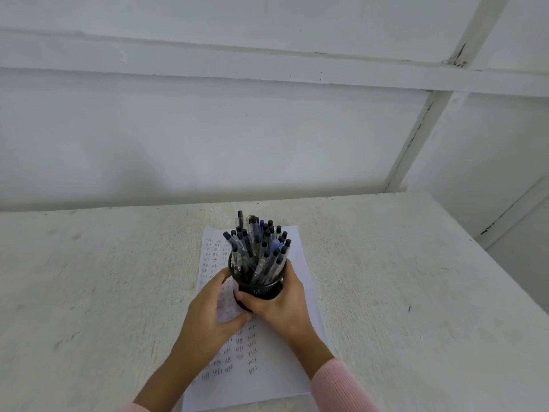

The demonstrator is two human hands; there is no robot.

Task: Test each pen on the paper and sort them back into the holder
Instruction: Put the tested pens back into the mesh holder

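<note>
Fingers [292, 275] curl round holder [261, 289]: left hand [212, 307], right hand [286, 306].

Both hands [286, 304] around pen-filled holder [261, 289]

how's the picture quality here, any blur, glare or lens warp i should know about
Head view: soft even light, no glare; wide-angle lens bows the wall beams; marks on the paper are too blurred to read; the left hand and right hand on the holder look slightly soft.
</note>
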